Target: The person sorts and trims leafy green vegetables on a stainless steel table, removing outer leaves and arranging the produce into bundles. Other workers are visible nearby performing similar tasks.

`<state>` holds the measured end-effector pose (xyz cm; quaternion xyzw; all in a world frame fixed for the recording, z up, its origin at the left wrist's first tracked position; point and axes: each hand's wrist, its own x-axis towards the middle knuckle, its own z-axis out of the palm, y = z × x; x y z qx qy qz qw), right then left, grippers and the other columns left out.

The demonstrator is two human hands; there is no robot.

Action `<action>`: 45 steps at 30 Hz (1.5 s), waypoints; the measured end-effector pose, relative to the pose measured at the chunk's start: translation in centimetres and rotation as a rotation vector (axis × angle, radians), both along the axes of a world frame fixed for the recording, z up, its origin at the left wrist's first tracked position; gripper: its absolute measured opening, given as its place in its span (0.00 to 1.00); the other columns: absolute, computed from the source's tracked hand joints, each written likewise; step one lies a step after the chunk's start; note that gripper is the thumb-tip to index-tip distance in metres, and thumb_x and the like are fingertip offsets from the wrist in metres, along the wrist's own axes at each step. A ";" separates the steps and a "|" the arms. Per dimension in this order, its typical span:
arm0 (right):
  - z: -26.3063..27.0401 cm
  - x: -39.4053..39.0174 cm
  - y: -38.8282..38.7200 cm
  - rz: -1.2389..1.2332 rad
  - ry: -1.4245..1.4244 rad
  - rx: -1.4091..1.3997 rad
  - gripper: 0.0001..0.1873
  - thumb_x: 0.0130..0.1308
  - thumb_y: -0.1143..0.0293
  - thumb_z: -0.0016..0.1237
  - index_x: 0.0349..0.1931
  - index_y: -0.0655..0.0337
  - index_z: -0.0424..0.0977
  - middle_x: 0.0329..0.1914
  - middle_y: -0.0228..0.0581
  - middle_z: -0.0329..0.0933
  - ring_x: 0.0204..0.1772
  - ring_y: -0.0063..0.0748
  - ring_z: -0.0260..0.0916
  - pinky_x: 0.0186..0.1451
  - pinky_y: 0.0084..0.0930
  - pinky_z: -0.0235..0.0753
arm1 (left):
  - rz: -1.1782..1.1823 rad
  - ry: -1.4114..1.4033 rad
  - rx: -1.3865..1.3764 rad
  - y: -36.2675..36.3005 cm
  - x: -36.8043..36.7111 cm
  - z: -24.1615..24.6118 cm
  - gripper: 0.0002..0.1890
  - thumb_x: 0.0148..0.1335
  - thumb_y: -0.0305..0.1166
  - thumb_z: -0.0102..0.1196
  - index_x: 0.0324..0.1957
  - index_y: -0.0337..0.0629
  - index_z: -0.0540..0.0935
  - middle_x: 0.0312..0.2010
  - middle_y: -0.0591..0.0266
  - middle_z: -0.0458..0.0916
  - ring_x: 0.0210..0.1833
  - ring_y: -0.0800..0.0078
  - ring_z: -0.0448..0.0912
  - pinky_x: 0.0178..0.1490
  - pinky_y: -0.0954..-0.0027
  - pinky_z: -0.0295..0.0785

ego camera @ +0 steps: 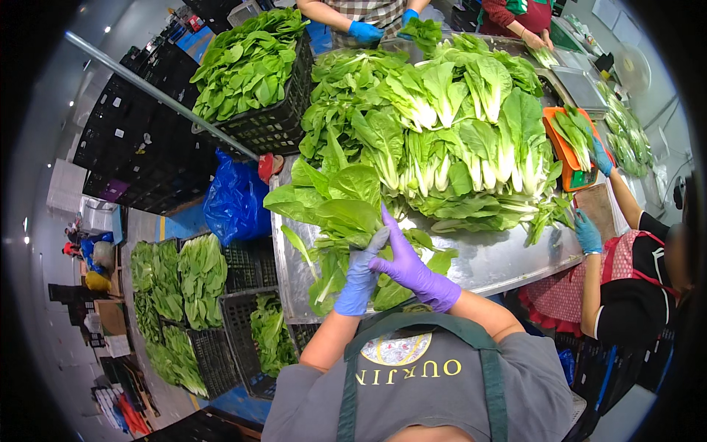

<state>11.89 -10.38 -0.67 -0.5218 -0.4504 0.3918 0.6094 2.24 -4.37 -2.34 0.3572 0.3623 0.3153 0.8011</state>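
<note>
My left hand (pixel 359 276), in a blue glove, is closed around the base of a bunch of leafy greens (pixel 348 199) above the near left part of the metal table (pixel 497 265). Against the right side of that bunch lies my right hand (pixel 417 271), in a purple glove, with fingers extended and thumb apart; whether it grips any leaf is unclear. Loose leaves (pixel 331 282) lie under and beside my hands. Beyond them, a large heap of leafy greens with white stems (pixel 486 149) covers much of the table.
A heaped black crate (pixel 265 121) stands at the far left corner, near a blue plastic bag (pixel 235 204). More crates of greens (pixel 201 282) are on the floor at left. At right, a co-worker's gloved hand (pixel 602 157) touches greens on an orange scale (pixel 563 160). Other people work opposite.
</note>
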 end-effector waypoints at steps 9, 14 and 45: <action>-0.7 2.8 -1.6 0.135 -0.222 0.005 0.58 0.47 0.55 0.61 0.69 0.61 0.33 0.70 0.60 0.39 0.72 0.55 0.38 0.72 0.39 0.42 | -0.047 -0.101 -0.069 -1.3 0.1 2.4 0.30 0.53 0.32 0.63 0.57 0.42 0.67 0.52 0.63 0.71 0.53 0.72 0.71 0.56 0.70 0.67; 0.7 5.2 -1.3 0.131 -0.216 0.115 0.50 0.53 0.69 0.56 0.69 0.57 0.33 0.70 0.56 0.44 0.70 0.50 0.47 0.70 0.37 0.50 | -0.258 0.468 0.227 -0.8 1.1 4.8 0.36 0.51 0.36 0.65 0.60 0.39 0.63 0.54 0.61 0.69 0.56 0.69 0.67 0.60 0.68 0.62; -13.3 66.8 -21.4 -1.103 -1.124 -0.826 0.21 0.53 0.69 0.44 0.49 0.62 0.65 0.39 0.60 0.74 0.42 0.56 0.75 0.45 0.44 0.74 | 0.057 0.565 0.425 -3.8 7.0 4.6 0.31 0.57 0.23 0.53 0.63 0.42 0.60 0.57 0.51 0.65 0.52 0.71 0.69 0.54 0.72 0.67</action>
